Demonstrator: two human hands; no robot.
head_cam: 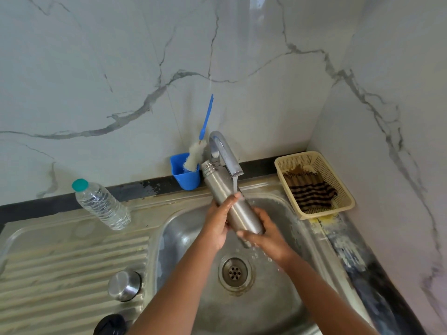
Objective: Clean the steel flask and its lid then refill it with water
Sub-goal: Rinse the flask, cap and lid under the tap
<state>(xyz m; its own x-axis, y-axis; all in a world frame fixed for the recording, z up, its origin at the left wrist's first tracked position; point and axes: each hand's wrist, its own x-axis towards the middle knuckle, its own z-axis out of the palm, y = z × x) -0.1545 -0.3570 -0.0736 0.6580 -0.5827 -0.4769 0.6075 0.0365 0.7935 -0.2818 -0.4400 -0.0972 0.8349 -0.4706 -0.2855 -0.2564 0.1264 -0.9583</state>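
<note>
Over sink (183, 228) | hands grip flask (232, 201) | tap (225, 155) touching

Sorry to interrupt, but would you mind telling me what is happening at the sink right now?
A person is rinsing the steel flask under the running tap, over the sink. The left hand grips its middle, and the right hand holds its base. The flask is open and tilted. Its steel lid sits on the drainboard; a bottle brush stands in a blue cup behind.
</note>
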